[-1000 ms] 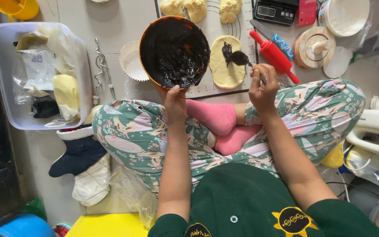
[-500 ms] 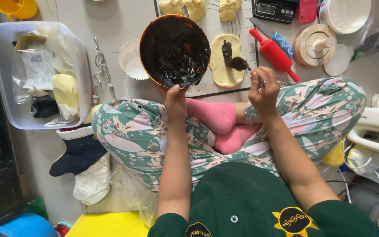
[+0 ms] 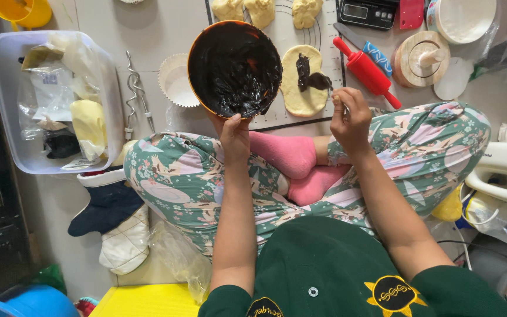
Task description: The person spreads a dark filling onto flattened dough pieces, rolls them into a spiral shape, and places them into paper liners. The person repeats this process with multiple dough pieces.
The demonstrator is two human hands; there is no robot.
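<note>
I see left hand (image 3: 234,130) gripping bowl (image 3: 235,68) rim at 12; right hand (image 3: 349,115) pinching spoon (image 3: 322,82), spreading dark paste on one dough disc (image 3: 303,88). Three dough lumps (image 3: 262,10) w/o filling yet.

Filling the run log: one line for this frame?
left hand: holds bowl of dark paste | right hand: holds spoon on flat dough | rolling pin: beside
</note>
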